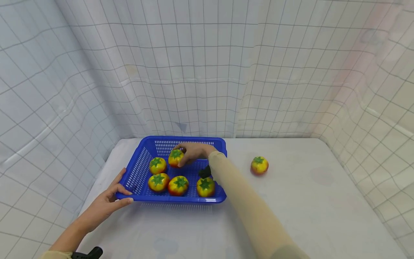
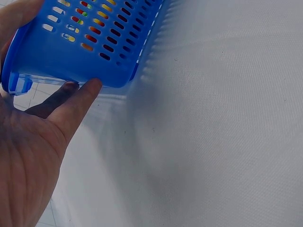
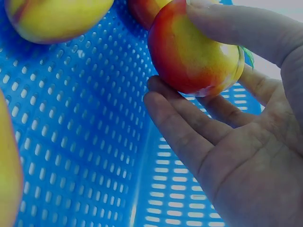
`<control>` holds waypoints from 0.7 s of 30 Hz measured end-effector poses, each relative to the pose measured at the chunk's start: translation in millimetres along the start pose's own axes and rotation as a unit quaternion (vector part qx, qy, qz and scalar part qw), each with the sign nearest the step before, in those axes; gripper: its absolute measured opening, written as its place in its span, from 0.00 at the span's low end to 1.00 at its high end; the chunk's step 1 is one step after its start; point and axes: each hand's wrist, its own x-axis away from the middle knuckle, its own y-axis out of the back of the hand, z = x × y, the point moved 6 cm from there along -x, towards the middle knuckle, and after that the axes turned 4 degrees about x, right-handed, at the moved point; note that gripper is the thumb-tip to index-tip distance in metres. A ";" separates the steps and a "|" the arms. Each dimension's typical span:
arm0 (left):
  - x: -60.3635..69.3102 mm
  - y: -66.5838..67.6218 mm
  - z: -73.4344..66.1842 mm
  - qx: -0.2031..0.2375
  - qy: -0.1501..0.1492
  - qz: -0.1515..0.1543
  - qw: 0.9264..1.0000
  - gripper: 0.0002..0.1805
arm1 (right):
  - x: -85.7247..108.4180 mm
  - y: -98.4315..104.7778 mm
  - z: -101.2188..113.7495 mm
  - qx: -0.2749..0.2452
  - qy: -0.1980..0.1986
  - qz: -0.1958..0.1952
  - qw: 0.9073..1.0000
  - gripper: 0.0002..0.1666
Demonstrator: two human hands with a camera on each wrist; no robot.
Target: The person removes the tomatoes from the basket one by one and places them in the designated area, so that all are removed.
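Note:
A blue slotted basket (image 1: 176, 199) holds several yellow-red fruits with green leafy tops. Inside it, near the back wall, my right hand (image 1: 194, 151) pinches one fruit (image 1: 175, 158) between thumb and fingers; in the right wrist view that fruit (image 3: 194, 52) sits against the thumb, with the other fingers of the hand (image 3: 251, 146) under and beside it. My left hand (image 1: 105, 205) grips the basket's front left corner. From the left wrist view, fingers of the left hand (image 2: 38, 137) reach under the basket (image 2: 71, 56), and the thumb lies at its rim.
One more fruit (image 1: 259, 165) lies on the white table (image 1: 297, 187), right of the basket. Grid-patterned white curtains (image 1: 200, 72) hang behind the table and at both sides.

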 end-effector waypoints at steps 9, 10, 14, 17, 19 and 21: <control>1.2 0.1 -1.7 0.003 0.003 0.000 1.000 0.11 | 16.8 10.1 9.4 0.014 0.017 0.003 1.000 0.44; 1.3 0.0 -2.2 0.003 0.003 0.001 1.000 0.11 | 18.8 11.2 9.8 0.020 0.019 0.005 1.000 0.44; 1.4 -0.4 -3.9 0.002 0.004 -0.001 1.000 0.11 | 25.4 15.7 10.1 0.037 0.027 0.005 0.999 0.43; 1.3 -0.4 -4.3 0.003 0.006 -0.001 1.000 0.11 | 30.5 19.4 10.0 0.050 0.036 0.004 0.998 0.43; 1.3 -0.2 -4.0 0.003 0.007 -0.001 1.000 0.11 | 34.9 22.1 10.3 0.055 0.042 0.005 0.998 0.43; 1.3 0.0 -3.6 0.000 0.009 -0.001 1.000 0.11 | 40.0 25.1 10.6 0.062 0.047 0.005 0.997 0.44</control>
